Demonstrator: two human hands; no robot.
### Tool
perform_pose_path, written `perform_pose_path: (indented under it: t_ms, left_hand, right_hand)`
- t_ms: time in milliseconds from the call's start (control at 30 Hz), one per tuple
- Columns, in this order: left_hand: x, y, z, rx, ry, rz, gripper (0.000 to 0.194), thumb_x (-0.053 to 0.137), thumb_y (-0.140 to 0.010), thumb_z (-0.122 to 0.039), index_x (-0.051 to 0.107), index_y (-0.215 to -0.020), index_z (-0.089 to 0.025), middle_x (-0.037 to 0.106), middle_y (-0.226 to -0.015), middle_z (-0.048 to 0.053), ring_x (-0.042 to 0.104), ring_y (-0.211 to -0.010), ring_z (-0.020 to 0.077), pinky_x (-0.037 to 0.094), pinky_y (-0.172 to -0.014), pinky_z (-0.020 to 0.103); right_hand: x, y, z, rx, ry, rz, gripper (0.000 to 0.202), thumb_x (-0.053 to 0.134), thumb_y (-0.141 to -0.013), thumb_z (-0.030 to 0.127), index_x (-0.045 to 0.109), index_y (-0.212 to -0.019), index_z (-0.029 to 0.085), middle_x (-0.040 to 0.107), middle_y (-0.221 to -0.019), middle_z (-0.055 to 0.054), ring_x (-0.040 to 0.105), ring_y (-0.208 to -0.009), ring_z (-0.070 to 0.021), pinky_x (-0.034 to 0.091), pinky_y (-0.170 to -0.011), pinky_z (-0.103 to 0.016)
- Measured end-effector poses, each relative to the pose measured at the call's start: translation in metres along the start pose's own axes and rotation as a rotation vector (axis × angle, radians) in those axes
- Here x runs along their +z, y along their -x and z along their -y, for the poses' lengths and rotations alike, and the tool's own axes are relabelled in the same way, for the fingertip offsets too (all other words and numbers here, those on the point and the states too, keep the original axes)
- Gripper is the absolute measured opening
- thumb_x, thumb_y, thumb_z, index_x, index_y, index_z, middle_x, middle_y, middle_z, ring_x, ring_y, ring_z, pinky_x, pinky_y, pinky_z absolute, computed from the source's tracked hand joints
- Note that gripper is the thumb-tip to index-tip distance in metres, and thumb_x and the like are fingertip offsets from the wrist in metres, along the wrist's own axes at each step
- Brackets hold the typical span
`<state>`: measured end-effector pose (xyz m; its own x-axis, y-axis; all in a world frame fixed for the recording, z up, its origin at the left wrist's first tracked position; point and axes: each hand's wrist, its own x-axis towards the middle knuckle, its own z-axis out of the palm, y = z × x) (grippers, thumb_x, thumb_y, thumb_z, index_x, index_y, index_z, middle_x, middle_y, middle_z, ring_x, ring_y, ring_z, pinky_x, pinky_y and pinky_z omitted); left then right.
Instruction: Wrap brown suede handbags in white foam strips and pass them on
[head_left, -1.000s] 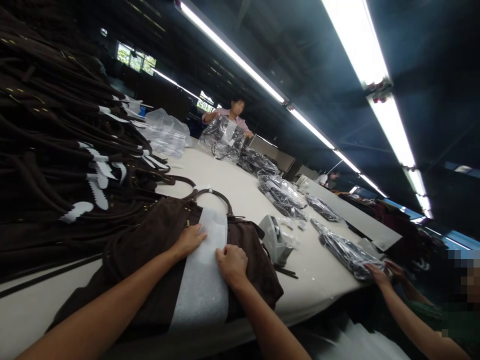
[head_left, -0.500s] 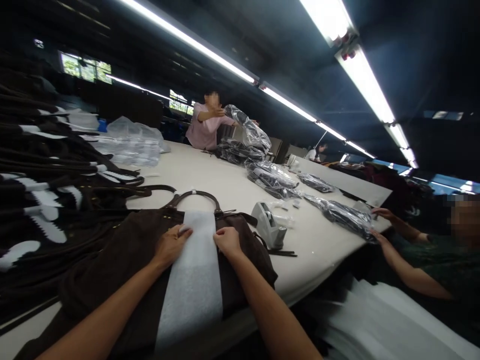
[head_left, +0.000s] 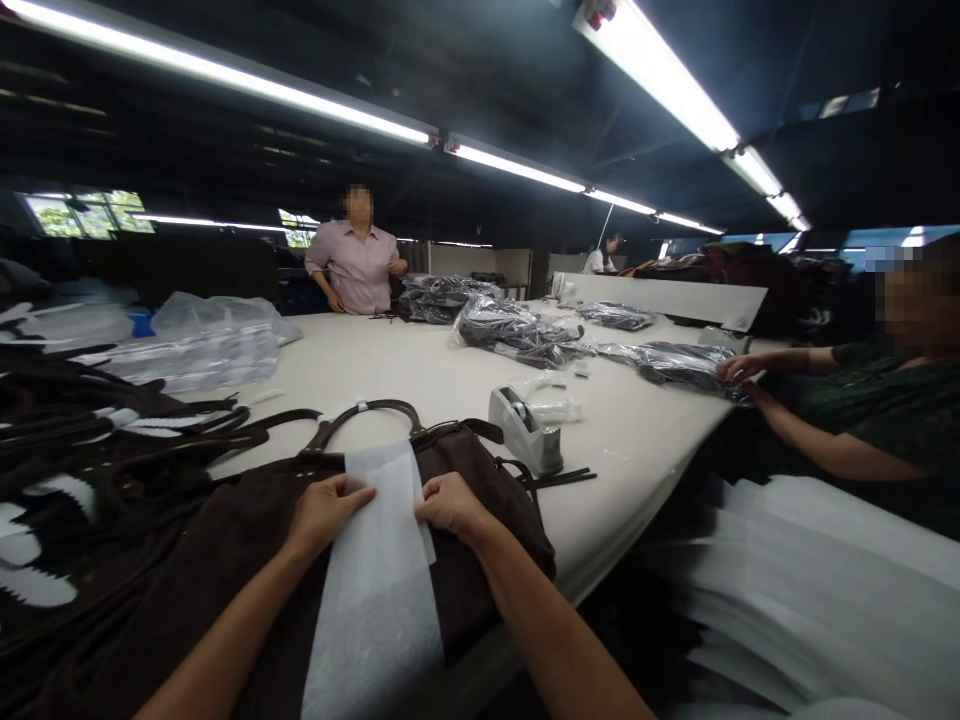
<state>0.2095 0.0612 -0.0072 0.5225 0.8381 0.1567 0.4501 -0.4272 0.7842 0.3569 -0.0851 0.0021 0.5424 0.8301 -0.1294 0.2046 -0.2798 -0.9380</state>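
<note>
A dark brown handbag lies in front of me, its looped handles stretching away from me. Down its middle runs a long strip of thin white sheet, which looks like wrapping paper or nonwoven cloth. My left hand is closed at the strip's left edge, thumb and finger pinching it. At the right edge, my right hand pinches the sheet with curled fingers. A small loose flap of the sheet shows below the right fingertips. Just beyond the bag stands a grey tape dispenser.
Brown bags with white pieces pile up at left, beside stacked clear plastic bags. Plastic-wrapped bags lie across the table. A co-worker stands behind; another's hands touch a wrapped bag. White sheets hang at lower right.
My view has turned and tilted. The sheet's upper part has shifted, its layers now offset at the right edge. The far co-worker has let go of a wrapped bag and stands upright.
</note>
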Motion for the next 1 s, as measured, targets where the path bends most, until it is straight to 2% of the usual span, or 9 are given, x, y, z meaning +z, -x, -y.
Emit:
perform_pose_path:
  t_ms: [333, 400, 467, 567, 600, 667, 800, 933, 1000]
  left_hand:
    - [0.015, 0.009, -0.005, -0.033, -0.207, -0.039, 0.037, 0.052, -0.077, -0.059, 0.06, -0.076, -0.022, 0.066, -0.072, 0.001, 0.062, -0.073, 0.0223, 0.041, -0.061, 0.029]
    - [0.017, 0.01, -0.006, -0.058, -0.278, -0.055, 0.035, 0.051, -0.078, -0.056, 0.058, -0.075, -0.022, 0.065, -0.072, 0.003, 0.062, -0.074, 0.0245, 0.038, -0.06, 0.03]
    - [0.018, 0.013, -0.009, -0.072, -0.332, -0.065, 0.032, 0.049, -0.081, -0.053, 0.055, -0.074, -0.022, 0.065, -0.075, 0.004, 0.062, -0.075, 0.0256, 0.037, -0.061, 0.031]
    - [0.02, 0.015, -0.013, -0.07, -0.386, -0.072, 0.03, 0.048, -0.084, -0.049, 0.053, -0.074, -0.022, 0.067, -0.079, 0.006, 0.064, -0.079, 0.0261, 0.037, -0.061, 0.031]
    - [0.021, 0.016, -0.014, -0.064, -0.401, -0.075, 0.029, 0.047, -0.085, -0.048, 0.054, -0.075, -0.022, 0.067, -0.081, 0.006, 0.064, -0.08, 0.0262, 0.037, -0.061, 0.031]
    - [0.022, 0.016, -0.015, -0.051, -0.431, -0.083, 0.027, 0.046, -0.086, -0.046, 0.055, -0.077, -0.022, 0.068, -0.083, 0.007, 0.065, -0.081, 0.0265, 0.039, -0.062, 0.031]
    - [0.022, 0.016, -0.015, -0.001, -0.475, -0.122, 0.029, 0.041, -0.088, -0.043, 0.058, -0.082, -0.02, 0.067, -0.086, 0.011, 0.064, -0.082, 0.0296, 0.045, -0.064, 0.035]
    - [0.019, 0.022, -0.018, 0.129, -0.499, -0.242, 0.037, 0.041, -0.088, -0.035, 0.055, -0.111, -0.009, 0.059, -0.112, 0.022, 0.054, -0.11, 0.0371, 0.045, -0.089, 0.048]
    - [0.019, 0.027, -0.019, 0.245, -0.489, -0.234, 0.037, 0.04, -0.089, -0.031, 0.054, -0.116, -0.011, 0.054, -0.123, 0.021, 0.049, -0.119, 0.0345, 0.038, -0.101, 0.049]
  right_hand:
    - [-0.002, 0.012, 0.002, -0.061, 0.103, 0.114, 0.017, 0.054, -0.068, 0.012, 0.059, -0.052, 0.016, 0.047, -0.039, 0.005, 0.042, -0.035, -0.0074, 0.028, -0.038, -0.018]
    - [0.0, 0.019, 0.004, -0.057, 0.202, 0.03, 0.017, 0.055, -0.072, 0.015, 0.065, -0.058, 0.017, 0.054, -0.045, 0.003, 0.05, -0.041, -0.0105, 0.035, -0.043, -0.02]
    - [0.001, 0.029, 0.011, -0.115, 0.337, -0.166, 0.014, 0.057, -0.076, 0.017, 0.071, -0.075, 0.017, 0.066, -0.063, -0.002, 0.062, -0.059, -0.0152, 0.045, -0.056, -0.023]
    - [0.001, 0.042, 0.027, -0.396, 0.559, -0.435, 0.023, 0.051, -0.086, 0.017, 0.068, -0.102, 0.02, 0.069, -0.097, -0.007, 0.064, -0.092, -0.0192, 0.046, -0.081, -0.028]
    - [0.001, 0.043, 0.032, -0.5, 0.617, -0.425, 0.025, 0.049, -0.088, 0.017, 0.067, -0.104, 0.021, 0.067, -0.102, -0.007, 0.062, -0.098, -0.0192, 0.045, -0.085, -0.029]
    - [0.002, 0.039, 0.04, -0.622, 0.713, -0.236, 0.022, 0.05, -0.089, 0.018, 0.068, -0.101, 0.022, 0.065, -0.103, -0.006, 0.059, -0.101, -0.0188, 0.044, -0.087, -0.028]
    - [0.009, 0.013, 0.039, -0.509, 0.844, 0.168, 0.02, 0.068, -0.08, 0.027, 0.068, -0.099, 0.021, 0.063, -0.102, -0.005, 0.059, -0.096, -0.0198, 0.045, -0.081, -0.028]
    - [0.012, -0.007, 0.024, -0.461, 0.776, 0.169, 0.023, 0.072, -0.078, 0.03, 0.066, -0.097, 0.02, 0.062, -0.099, -0.004, 0.058, -0.09, -0.0163, 0.044, -0.078, -0.026]
    - [0.012, -0.01, 0.019, -0.459, 0.742, 0.161, 0.024, 0.073, -0.076, 0.031, 0.066, -0.096, 0.02, 0.063, -0.097, -0.003, 0.059, -0.087, -0.0156, 0.044, -0.076, -0.025]
